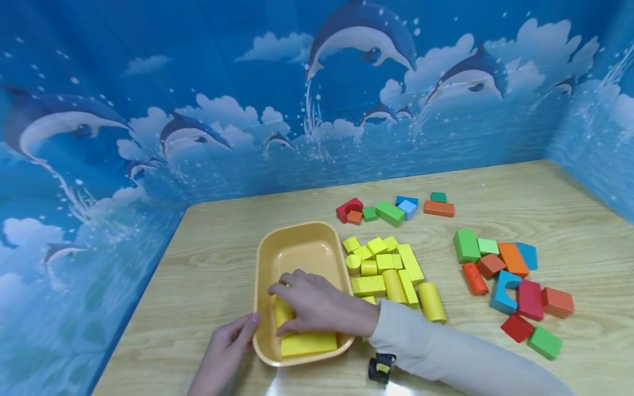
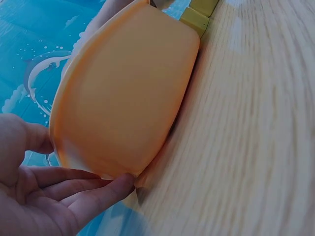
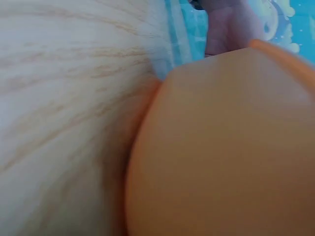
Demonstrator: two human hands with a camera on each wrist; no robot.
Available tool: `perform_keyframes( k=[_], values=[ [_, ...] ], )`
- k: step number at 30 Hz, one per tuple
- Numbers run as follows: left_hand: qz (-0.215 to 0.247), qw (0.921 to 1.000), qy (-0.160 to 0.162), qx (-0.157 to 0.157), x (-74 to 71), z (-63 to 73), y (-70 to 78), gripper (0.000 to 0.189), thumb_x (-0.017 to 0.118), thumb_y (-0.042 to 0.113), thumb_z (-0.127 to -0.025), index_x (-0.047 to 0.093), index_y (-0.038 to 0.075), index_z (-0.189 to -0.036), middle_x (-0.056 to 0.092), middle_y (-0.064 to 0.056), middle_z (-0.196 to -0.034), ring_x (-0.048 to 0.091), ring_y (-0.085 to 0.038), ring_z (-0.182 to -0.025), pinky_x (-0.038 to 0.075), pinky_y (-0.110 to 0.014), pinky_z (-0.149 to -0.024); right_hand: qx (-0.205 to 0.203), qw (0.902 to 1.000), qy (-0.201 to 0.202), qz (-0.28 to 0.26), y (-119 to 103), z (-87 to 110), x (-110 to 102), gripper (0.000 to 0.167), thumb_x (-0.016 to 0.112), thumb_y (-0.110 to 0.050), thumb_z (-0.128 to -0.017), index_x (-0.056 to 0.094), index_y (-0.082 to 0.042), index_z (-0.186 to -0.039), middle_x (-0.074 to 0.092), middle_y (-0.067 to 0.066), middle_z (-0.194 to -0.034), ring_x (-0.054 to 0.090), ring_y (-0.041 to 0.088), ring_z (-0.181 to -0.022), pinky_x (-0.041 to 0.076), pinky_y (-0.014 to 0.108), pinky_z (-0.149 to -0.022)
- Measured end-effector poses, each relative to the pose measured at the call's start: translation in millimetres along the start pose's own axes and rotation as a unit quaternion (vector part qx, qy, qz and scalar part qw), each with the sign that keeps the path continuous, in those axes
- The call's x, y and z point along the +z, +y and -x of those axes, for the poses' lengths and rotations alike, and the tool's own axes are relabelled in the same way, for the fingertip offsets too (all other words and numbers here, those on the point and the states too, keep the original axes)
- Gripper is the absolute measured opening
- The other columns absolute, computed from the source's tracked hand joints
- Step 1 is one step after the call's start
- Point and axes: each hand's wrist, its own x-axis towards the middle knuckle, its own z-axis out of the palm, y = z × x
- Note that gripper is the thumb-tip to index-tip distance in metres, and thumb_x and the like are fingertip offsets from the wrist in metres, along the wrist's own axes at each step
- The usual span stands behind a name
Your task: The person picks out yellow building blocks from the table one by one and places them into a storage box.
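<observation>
A light-orange plastic basin (image 1: 264, 264) stands on the wooden table. At its left side the left hand (image 1: 230, 344) grips the rim, thumb over the edge. The left wrist view shows the fingers of that left hand (image 2: 64, 196) against the basin's outer wall (image 2: 128, 88). Inside the basin, the right hand (image 1: 317, 302) pinches a yellow block (image 1: 282, 312) between thumb and fingers; the hand covers part of it. Another yellow block (image 1: 308, 344) lies along the basin's near end. Only the basin's outer wall (image 3: 221, 147) and part of the left arm (image 3: 231, 29) show in the right wrist view.
Several yellow blocks (image 1: 369, 286) lie close beside the basin's right side, partly under the right forearm. Mixed coloured blocks (image 1: 391, 213) sit at the back, and more, including a blue arch (image 1: 502, 294), lie at the right. A dolphin-print backdrop (image 1: 297, 110) encloses the table.
</observation>
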Motion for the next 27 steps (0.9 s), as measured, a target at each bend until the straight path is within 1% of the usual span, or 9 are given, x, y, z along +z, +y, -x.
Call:
perform_keyframes(
  k=[3, 6, 8, 10, 14, 18, 23, 25, 27],
  values=[
    [-0.011, 0.9999, 0.002, -0.001, -0.8, 1.2, -1.2, 0.048, 0.049, 0.03, -0.102, 0.054, -0.011, -0.127, 0.054, -0.027, -0.131, 0.058, -0.036, -0.117, 0.058, -0.033, -0.084, -0.002, 0.9989, 0.038, -0.027, 8, 16.1, -11, 0.063, 0.069, -0.054, -0.084, 0.057, -0.013, -0.13, 0.059, 0.003, -0.124, 0.055, 0.016, -0.106, 0.051, 0.027, -0.087],
    [-0.025, 0.9996, 0.005, -0.009, -2.7, 2.0, -1.5, 0.049, 0.049, 0.033, -0.102, 0.054, -0.009, -0.128, 0.054, -0.026, -0.132, 0.058, -0.036, -0.116, 0.058, -0.035, -0.085, -0.004, 0.9948, 0.088, -0.052, 23, 41.7, -27, 0.059, 0.07, -0.048, -0.085, 0.058, -0.01, -0.128, 0.06, 0.004, -0.125, 0.055, 0.018, -0.112, 0.05, 0.034, -0.095],
    [-0.029, 0.9995, 0.007, -0.011, -4.2, 2.4, -1.9, 0.05, 0.049, 0.033, -0.102, 0.054, -0.009, -0.128, 0.054, -0.026, -0.132, 0.058, -0.036, -0.117, 0.057, -0.036, -0.086, 0.011, 0.9921, 0.113, -0.054, 35, 61.4, -38, 0.06, 0.075, -0.045, -0.082, 0.058, -0.01, -0.127, 0.06, 0.004, -0.125, 0.055, 0.02, -0.114, 0.05, 0.039, -0.095],
    [-0.032, 0.9993, 0.008, -0.016, -5.7, 2.4, -2.3, 0.051, 0.048, 0.035, -0.102, 0.054, -0.008, -0.129, 0.054, -0.026, -0.133, 0.058, -0.036, -0.117, 0.057, -0.036, -0.087, 0.043, 0.9907, 0.123, -0.041, 46, 81.6, -47, 0.065, 0.08, -0.045, -0.076, 0.058, -0.011, -0.128, 0.06, 0.004, -0.126, 0.054, 0.023, -0.116, 0.051, 0.043, -0.096],
    [-0.031, 0.9993, 0.003, -0.023, -6.2, 1.3, -2.9, 0.051, 0.048, 0.035, -0.102, 0.054, -0.007, -0.13, 0.053, -0.026, -0.133, 0.057, -0.036, -0.118, 0.057, -0.036, -0.087, 0.126, 0.9861, 0.106, -0.024, 65, 123.4, -60, 0.075, 0.086, -0.044, -0.067, 0.058, -0.014, -0.129, 0.058, 0.005, -0.13, 0.052, 0.029, -0.12, 0.05, 0.053, -0.095],
    [-0.023, 0.9997, -0.001, -0.013, -4.2, 0.2, -1.5, 0.047, 0.049, 0.032, -0.102, 0.055, -0.006, -0.128, 0.055, -0.025, -0.132, 0.058, -0.034, -0.118, 0.057, -0.036, -0.088, 0.179, 0.9818, 0.062, -0.016, 78, 161.5, -66, 0.084, 0.089, -0.046, -0.061, 0.056, -0.014, -0.131, 0.055, 0.01, -0.133, 0.049, 0.034, -0.121, 0.051, 0.056, -0.091],
    [-0.014, 0.9999, 0.0, 0.0, -2.0, -0.7, -1.0, 0.044, 0.05, 0.03, -0.102, 0.058, -0.006, -0.126, 0.059, -0.024, -0.128, 0.06, -0.032, -0.114, 0.057, -0.036, -0.088, 0.207, 0.9783, -0.001, -0.014, 86, 189.5, -61, 0.091, 0.089, -0.049, -0.056, 0.053, -0.018, -0.134, 0.051, 0.011, -0.135, 0.05, 0.035, -0.118, 0.053, 0.056, -0.086],
    [-0.012, 0.9999, 0.001, 0.002, -1.6, -1.3, -1.4, 0.043, 0.05, 0.028, -0.102, 0.059, -0.006, -0.125, 0.059, -0.024, -0.127, 0.061, -0.032, -0.113, 0.057, -0.035, -0.086, 0.204, 0.9788, -0.002, -0.015, 88, 195.6, -56, 0.088, 0.09, -0.046, -0.058, 0.053, -0.021, -0.134, 0.051, 0.011, -0.135, 0.052, 0.035, -0.117, 0.053, 0.056, -0.085],
    [-0.013, 0.9999, 0.0, 0.006, -1.7, -2.2, -1.6, 0.043, 0.049, 0.027, -0.102, 0.058, -0.007, -0.125, 0.059, -0.025, -0.127, 0.062, -0.032, -0.112, 0.058, -0.034, -0.085, 0.194, 0.9808, 0.011, -0.012, 88, 199.9, -50, 0.084, 0.09, -0.04, -0.06, 0.054, -0.021, -0.133, 0.052, 0.009, -0.133, 0.053, 0.033, -0.115, 0.054, 0.054, -0.084]
  ],
)
